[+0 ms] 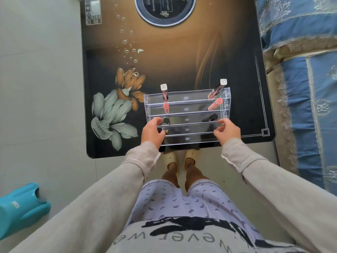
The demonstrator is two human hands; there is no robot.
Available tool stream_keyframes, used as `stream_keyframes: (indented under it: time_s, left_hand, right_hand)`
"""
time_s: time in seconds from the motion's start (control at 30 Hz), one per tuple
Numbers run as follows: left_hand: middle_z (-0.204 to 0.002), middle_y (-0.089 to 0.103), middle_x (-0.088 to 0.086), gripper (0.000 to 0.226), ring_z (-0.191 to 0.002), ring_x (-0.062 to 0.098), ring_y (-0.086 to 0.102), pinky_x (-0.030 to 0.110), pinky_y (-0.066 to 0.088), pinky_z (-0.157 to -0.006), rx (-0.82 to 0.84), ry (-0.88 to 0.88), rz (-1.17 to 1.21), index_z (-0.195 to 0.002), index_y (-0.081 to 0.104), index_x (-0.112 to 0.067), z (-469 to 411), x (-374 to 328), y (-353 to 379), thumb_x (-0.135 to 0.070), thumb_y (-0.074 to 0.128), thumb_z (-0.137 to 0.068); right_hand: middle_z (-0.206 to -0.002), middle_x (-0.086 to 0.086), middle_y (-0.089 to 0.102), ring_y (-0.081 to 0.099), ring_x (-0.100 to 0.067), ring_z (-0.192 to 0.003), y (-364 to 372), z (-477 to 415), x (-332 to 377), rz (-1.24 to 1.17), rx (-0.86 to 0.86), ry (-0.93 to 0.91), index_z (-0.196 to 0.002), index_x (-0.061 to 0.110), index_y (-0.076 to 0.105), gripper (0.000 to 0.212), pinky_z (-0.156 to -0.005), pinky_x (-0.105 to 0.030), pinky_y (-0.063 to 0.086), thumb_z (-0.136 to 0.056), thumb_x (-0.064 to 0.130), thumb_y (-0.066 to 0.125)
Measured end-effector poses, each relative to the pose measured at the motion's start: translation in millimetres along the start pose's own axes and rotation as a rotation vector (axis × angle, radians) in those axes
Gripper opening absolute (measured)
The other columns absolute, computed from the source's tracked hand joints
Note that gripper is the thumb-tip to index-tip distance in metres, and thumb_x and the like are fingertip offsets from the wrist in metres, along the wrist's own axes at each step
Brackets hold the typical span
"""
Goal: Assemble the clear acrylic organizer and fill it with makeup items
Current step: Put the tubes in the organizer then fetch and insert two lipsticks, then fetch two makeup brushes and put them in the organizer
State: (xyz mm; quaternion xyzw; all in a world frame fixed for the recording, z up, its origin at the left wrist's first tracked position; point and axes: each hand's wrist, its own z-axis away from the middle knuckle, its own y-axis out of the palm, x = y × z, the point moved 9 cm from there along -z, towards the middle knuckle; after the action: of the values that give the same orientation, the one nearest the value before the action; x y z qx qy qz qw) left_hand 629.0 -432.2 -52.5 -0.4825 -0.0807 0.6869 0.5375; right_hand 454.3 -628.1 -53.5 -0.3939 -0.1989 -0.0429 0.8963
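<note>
A clear acrylic organizer (187, 114) with several stepped tiers stands near the front edge of the dark table. The back tier holds two white-capped lip gloss tubes, one on the left (164, 92) and one on the right (217, 89). One tier down stand two pink tubes (166, 107) (215, 104). Below them sit two black-capped items (166, 121) (211, 117). My left hand (152, 132) grips the organizer's left side. My right hand (228, 131) holds its right side, fingers curled on the edge.
The glass table (164, 52) has a flower print and a round black inset (165, 10) at the back. A clear control panel (92, 10) lies at its back left. A blue patterned sofa (306, 70) stands on the right. A teal plastic stool (20, 205) sits on the floor, left.
</note>
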Motion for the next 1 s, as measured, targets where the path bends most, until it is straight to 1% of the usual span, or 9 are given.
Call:
stream_keyframes:
  time_s: [0.1, 0.23, 0.37, 0.5, 0.6, 0.7, 0.8, 0.93, 1.0]
  left_hand:
    - [-0.111, 0.065, 0.011, 0.029, -0.104, 0.023, 0.060, 0.026, 0.045, -0.091, -0.019, 0.049, -0.043, -0.112, 0.060, -0.006, 13, 17, -12, -0.002, 0.060, -0.083]
    - [-0.095, 0.071, 0.015, 0.016, -0.078, 0.020, 0.058, 0.022, 0.045, -0.080, 0.087, -0.080, -0.104, -0.096, 0.067, -0.005, 35, 68, -12, -0.003, 0.057, -0.083]
    - [-0.090, 0.067, 0.010, 0.021, -0.087, 0.024, 0.060, 0.023, 0.042, -0.078, 0.314, -0.255, -0.245, -0.101, 0.066, -0.008, 67, 126, 2, -0.006, 0.052, -0.086]
    - [-0.083, 0.065, 0.009, 0.017, -0.088, 0.023, 0.059, 0.020, 0.037, -0.071, 0.392, -0.429, -0.233, -0.094, 0.067, -0.012, 99, 162, 5, -0.009, 0.052, -0.087]
    - [-0.109, 0.069, 0.018, 0.023, -0.097, 0.028, 0.063, 0.025, 0.044, -0.077, 0.329, -0.508, -0.166, -0.105, 0.066, -0.005, 115, 169, 3, -0.007, 0.051, -0.088]
    - [-0.114, 0.067, 0.018, 0.024, -0.107, 0.031, 0.062, 0.030, 0.048, -0.089, 0.221, -0.551, -0.057, -0.107, 0.064, -0.004, 126, 170, 2, -0.006, 0.050, -0.088]
    - [-0.110, 0.068, 0.020, 0.023, -0.104, 0.033, 0.063, 0.032, 0.049, -0.087, 0.081, -0.610, 0.113, -0.105, 0.065, -0.002, 143, 172, 9, -0.005, 0.051, -0.087]
    - [-0.100, 0.068, 0.024, 0.020, -0.077, 0.021, 0.055, 0.035, 0.051, -0.079, -0.075, -0.724, 0.362, -0.097, 0.066, -0.003, 188, 175, 41, -0.001, 0.052, -0.084]
    - [-0.105, 0.069, 0.023, 0.019, -0.076, 0.017, 0.051, 0.036, 0.052, -0.082, -0.100, -0.777, 0.454, -0.096, 0.067, -0.004, 213, 173, 67, -0.002, 0.052, -0.084]
  right_hand:
    - [-0.098, -0.017, 0.068, 0.055, -0.023, -0.082, 6, 12, -32, -0.017, 0.023, 0.060, -0.109, 0.004, 0.062, 0.024, -0.081, -0.025, 0.044, -0.086, 0.004, 0.056]
    - [-0.081, -0.010, 0.061, 0.055, -0.021, -0.076, 22, 33, -78, -0.016, 0.106, 0.145, -0.095, 0.002, 0.066, 0.016, -0.072, -0.027, 0.045, -0.085, 0.002, 0.054]
    - [-0.074, -0.007, 0.057, 0.051, -0.018, -0.060, 37, 54, -114, 0.058, 0.197, 0.203, -0.076, 0.013, 0.058, 0.015, -0.063, -0.025, 0.042, -0.086, 0.002, 0.054]
    - [-0.086, -0.008, 0.056, 0.050, -0.018, -0.082, 45, 59, -129, 0.145, 0.313, 0.218, -0.090, 0.005, 0.065, 0.009, -0.077, -0.027, 0.040, -0.087, 0.005, 0.056]
    - [-0.083, -0.008, 0.058, 0.051, -0.020, -0.082, 40, 51, -123, 0.207, 0.396, 0.226, -0.082, 0.006, 0.064, 0.013, -0.075, -0.025, 0.038, -0.089, 0.008, 0.054]
    - [-0.062, -0.006, 0.053, 0.050, -0.023, -0.064, 33, 37, -106, 0.270, 0.445, 0.164, -0.064, 0.011, 0.052, 0.027, -0.062, -0.029, 0.041, -0.091, 0.007, 0.049]
    - [-0.060, -0.008, 0.053, 0.048, -0.023, -0.056, 25, 21, -85, 0.364, 0.441, 0.050, -0.058, 0.015, 0.049, 0.033, -0.055, -0.026, 0.038, -0.089, 0.003, 0.049]
    - [-0.081, -0.010, 0.060, 0.054, -0.021, -0.074, 28, 13, -61, 0.550, 0.497, -0.105, -0.084, 0.009, 0.067, 0.014, -0.067, -0.025, 0.042, -0.087, 0.009, 0.054]
    - [-0.084, -0.007, 0.060, 0.054, -0.019, -0.075, 36, 15, -57, 0.672, 0.564, -0.171, -0.101, 0.004, 0.068, 0.020, -0.070, -0.022, 0.040, -0.088, 0.010, 0.053]
